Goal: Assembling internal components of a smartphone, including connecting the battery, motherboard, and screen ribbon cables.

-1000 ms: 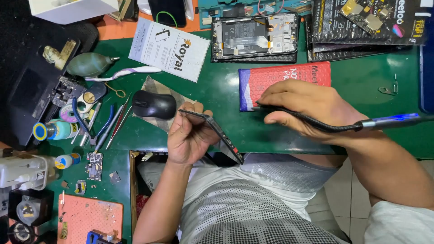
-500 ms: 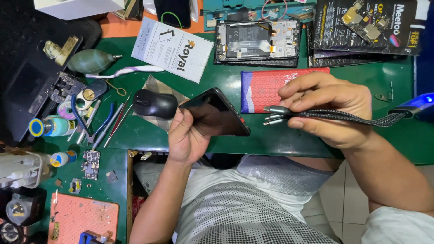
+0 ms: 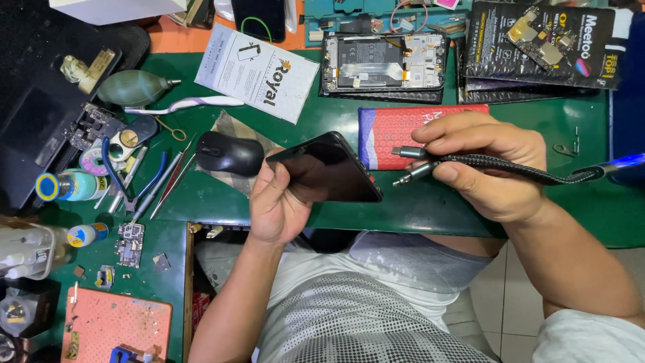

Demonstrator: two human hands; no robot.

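Note:
My left hand (image 3: 279, 202) holds a black smartphone (image 3: 332, 168), screen up, tilted over the green mat. Its lower end points toward my right hand (image 3: 494, 165). That hand grips a black braided cable (image 3: 517, 168) with two metal plugs (image 3: 410, 165) sticking out to the left, a short gap from the phone's edge. The cable runs right to a blue-lit end (image 3: 621, 163). A red flat pouch (image 3: 396, 131) lies under both hands.
A black mouse (image 3: 230, 153) sits left of the phone. Pliers and tweezers (image 3: 144, 178), a green blower bulb (image 3: 131, 87), bottles and a printed leaflet (image 3: 259, 70) lie at left. An opened phone frame (image 3: 383, 64) and dark packets (image 3: 544, 47) are at the back.
My left hand turned the phone from edge-on to screen up. My right hand lifted off the red pouch and brought the cable plugs close to the phone's end.

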